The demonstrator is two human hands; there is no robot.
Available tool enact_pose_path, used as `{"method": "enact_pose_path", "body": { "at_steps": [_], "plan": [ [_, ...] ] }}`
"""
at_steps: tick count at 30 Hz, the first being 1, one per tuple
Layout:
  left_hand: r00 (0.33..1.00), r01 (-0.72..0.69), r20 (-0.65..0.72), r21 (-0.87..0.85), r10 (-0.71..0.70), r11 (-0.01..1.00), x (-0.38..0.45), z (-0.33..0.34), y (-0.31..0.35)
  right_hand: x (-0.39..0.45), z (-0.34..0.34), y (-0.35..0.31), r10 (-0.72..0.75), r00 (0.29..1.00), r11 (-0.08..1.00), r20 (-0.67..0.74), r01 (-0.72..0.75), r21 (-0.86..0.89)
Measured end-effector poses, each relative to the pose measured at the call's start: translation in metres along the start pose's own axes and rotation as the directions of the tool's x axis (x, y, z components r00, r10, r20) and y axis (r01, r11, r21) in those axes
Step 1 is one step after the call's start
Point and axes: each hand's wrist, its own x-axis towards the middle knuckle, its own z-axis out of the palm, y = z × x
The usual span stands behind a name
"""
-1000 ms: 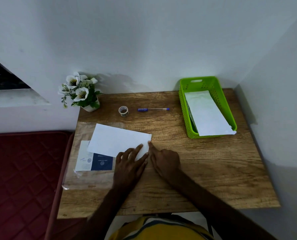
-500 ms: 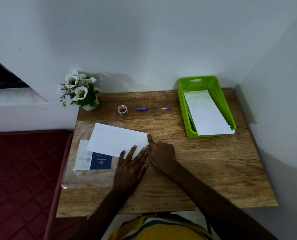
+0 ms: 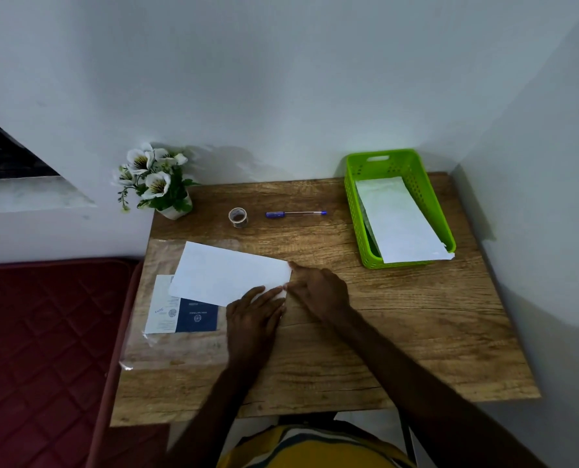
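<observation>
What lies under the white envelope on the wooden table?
A blue-and-white document pokes out beneath the white envelope at its lower left edge, and a clear plastic sleeve spreads out around both. The document's upper part is covered by the envelope, so it cannot be seen.

A white sheet [image 3: 227, 276] is seen lying at a slant on the wooden table [image 3: 399, 332], partly over a blue-and-white booklet [image 3: 183, 317] and a clear plastic sleeve [image 3: 166, 349]. Its near right corner is pressed flat by the left hand [image 3: 252, 315], with fingers straight. Its right edge is touched by the right hand [image 3: 318, 292], the forefinger laid along it. Farther back, a tape roll [image 3: 238, 217] and a blue pen [image 3: 295, 214] are set side by side. At far right, a long white paper [image 3: 399, 221] is held in a green basket [image 3: 355, 211].
</observation>
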Motion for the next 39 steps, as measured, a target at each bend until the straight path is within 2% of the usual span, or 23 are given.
{"method": "enact_pose_path", "body": {
  "at_steps": [3,7,13,16,21,27,31,33,36,39],
  "plan": [
    [0.997,-0.069,-0.015,0.038,0.070,0.997,-0.002,0.000,-0.003,0.005,0.000,0.002,0.081,0.993,0.992,-0.087,-0.072,0.108],
    [0.994,-0.110,-0.010,0.057,0.110,0.992,-0.001,-0.004,-0.003,0.017,-0.008,-0.005,0.182,0.974,0.961,-0.134,-0.147,0.233],
    [0.989,-0.143,0.035,0.081,0.141,0.986,-0.005,-0.003,-0.007,0.025,-0.007,-0.011,0.278,0.948,0.938,-0.155,-0.234,0.256],
    [0.989,-0.144,0.051,0.074,0.141,0.987,-0.004,-0.001,-0.008,0.018,0.000,-0.014,0.269,0.944,0.947,-0.190,-0.224,0.228],
    [0.990,-0.129,0.069,0.069,0.124,0.989,-0.006,-0.001,-0.011,-0.003,0.011,-0.016,0.264,0.963,0.950,-0.060,-0.249,0.186],
    [0.994,-0.110,0.028,0.066,0.108,0.992,-0.003,-0.005,-0.006,-0.017,0.021,-0.011,0.196,0.979,0.968,-0.050,-0.185,0.172],
    [0.999,-0.035,0.021,-0.008,0.036,0.999,0.026,-0.021,-0.002,-0.018,0.020,-0.012,0.203,0.978,0.965,-0.040,-0.193,0.178],
    [0.998,-0.067,0.012,0.053,0.067,0.996,0.048,-0.026,-0.003,-0.020,0.018,-0.013,0.202,0.979,0.963,-0.040,-0.190,0.192],
    [0.989,-0.110,0.118,0.151,0.093,0.982,0.082,-0.031,-0.003,-0.023,0.018,-0.013,0.175,0.984,0.965,-0.043,-0.162,0.208],
    [0.961,-0.161,0.253,0.174,0.114,0.971,0.106,-0.031,-0.002,-0.023,0.017,-0.012,0.154,0.987,0.962,-0.037,-0.141,0.236]
  ]
}}
